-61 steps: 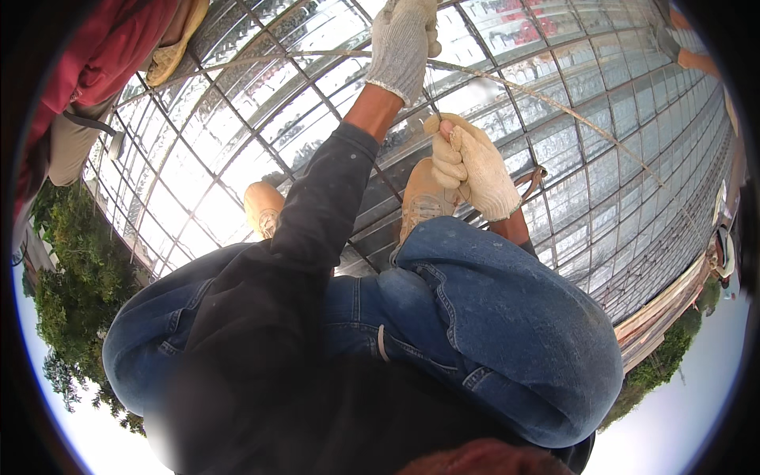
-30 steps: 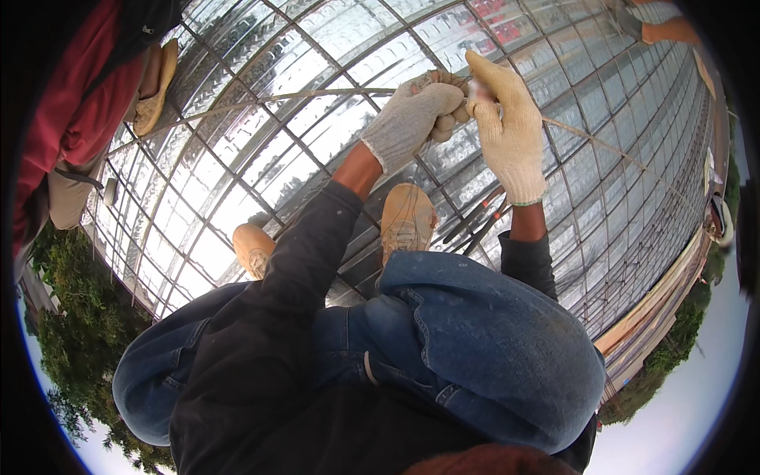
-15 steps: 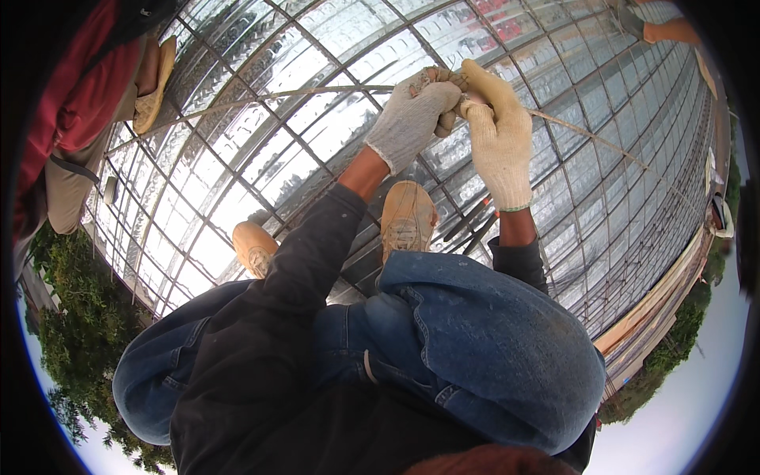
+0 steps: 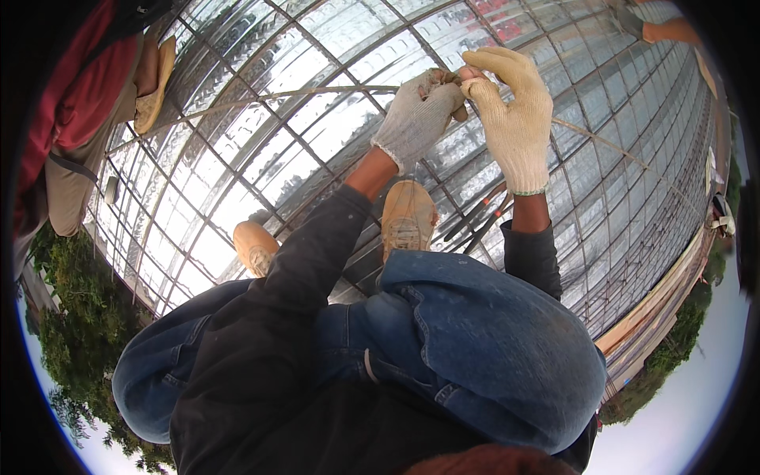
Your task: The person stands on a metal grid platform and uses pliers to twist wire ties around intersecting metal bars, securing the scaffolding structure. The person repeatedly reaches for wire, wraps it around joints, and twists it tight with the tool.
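Note:
My left hand (image 4: pixel 419 115), in a grey-white knit glove with a hole showing skin, is closed with its fingers curled. My right hand (image 4: pixel 514 111), in a cream knit glove, touches it at the fingertips. A bare fingertip and the thumb of that hand press together while its other fingers stay raised. Whatever lies between the fingers is too small to make out. Below both hands runs a grid of steel reinforcing bars (image 4: pixel 317 150). Across it, passing behind the hands, stretches a long thin pale strip (image 4: pixel 301 93).
Shiny metal decking (image 4: pixel 261 146) lies under the bars. Near my tan shoe (image 4: pixel 408 214) rests a dark-handled tool with orange parts (image 4: pixel 475 220). Another person's shoe (image 4: pixel 152 91) stands at far left, and a person's limb (image 4: pixel 669 32) reaches in at upper right. Long boards (image 4: pixel 653 313) border the right edge.
My right hand has shifted slightly right, and its raised fingers have lifted away from the left hand. My left hand has moved a little to the right, still closed.

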A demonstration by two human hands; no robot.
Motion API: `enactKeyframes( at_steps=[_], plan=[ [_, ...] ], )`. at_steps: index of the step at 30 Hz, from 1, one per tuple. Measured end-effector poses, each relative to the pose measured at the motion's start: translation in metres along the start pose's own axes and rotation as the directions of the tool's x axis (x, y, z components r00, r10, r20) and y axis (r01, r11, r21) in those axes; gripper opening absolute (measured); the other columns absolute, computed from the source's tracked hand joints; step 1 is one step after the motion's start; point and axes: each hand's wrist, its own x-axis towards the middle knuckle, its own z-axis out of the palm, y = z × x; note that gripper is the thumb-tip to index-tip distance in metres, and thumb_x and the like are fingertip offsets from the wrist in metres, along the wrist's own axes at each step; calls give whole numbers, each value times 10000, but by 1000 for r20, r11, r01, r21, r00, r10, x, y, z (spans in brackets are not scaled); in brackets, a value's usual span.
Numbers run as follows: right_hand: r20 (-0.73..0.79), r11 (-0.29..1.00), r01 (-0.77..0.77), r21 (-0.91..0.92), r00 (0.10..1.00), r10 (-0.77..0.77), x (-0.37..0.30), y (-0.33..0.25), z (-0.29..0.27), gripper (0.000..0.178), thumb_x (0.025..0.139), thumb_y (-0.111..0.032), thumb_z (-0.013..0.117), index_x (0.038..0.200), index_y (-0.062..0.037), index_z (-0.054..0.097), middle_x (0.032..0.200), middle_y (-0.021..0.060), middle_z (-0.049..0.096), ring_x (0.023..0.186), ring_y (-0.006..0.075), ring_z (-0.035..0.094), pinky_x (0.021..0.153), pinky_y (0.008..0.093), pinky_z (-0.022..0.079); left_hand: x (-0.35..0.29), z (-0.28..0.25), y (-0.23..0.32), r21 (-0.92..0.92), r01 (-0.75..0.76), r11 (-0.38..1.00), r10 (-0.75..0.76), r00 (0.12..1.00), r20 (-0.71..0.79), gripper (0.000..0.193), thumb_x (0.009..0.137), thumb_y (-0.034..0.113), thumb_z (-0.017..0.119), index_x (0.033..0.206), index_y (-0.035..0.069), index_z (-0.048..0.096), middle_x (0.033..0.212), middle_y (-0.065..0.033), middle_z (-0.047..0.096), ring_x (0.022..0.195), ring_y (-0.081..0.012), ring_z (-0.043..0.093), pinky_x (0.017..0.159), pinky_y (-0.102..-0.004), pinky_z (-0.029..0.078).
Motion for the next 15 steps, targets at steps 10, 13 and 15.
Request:
enactKeyframes(
  at_steps=[10, 13, 15],
  plan=[
    [113, 787, -543, 293, 837, 535, 1, 19, 2, 302, 1045, -241, 738, 1142, 29, 834, 925, 46, 779, 914, 102, 678, 828, 303, 540, -2, -6, -4, -75, -215, 974, 220, 973, 73, 345, 1084, 355, 681, 1275, 74, 742, 901, 18, 714, 714, -37, 554, 640, -221, 457],
    [113, 791, -542, 284, 838, 534, -3, 21, 1, 309, 1056, -244, 730, 1158, 27, 839, 948, 46, 784, 920, 109, 680, 830, 314, 546, -4, -7, 5, -45, -86, 995, 91, 989, 113, 351, 1089, 375, 691, 1262, 77, 762, 905, 21, 712, 730, -37, 572, 650, -230, 476],
    [115, 812, -507, 287, 860, 497, -5, 19, 2, 306, 1067, -237, 718, 1175, 23, 839, 939, 48, 782, 905, 114, 683, 821, 316, 551, -4, -6, 3, -9, -144, 989, 145, 985, 95, 348, 1085, 384, 698, 1226, 75, 776, 894, 26, 702, 730, -36, 570, 646, -232, 470]
  ],
)
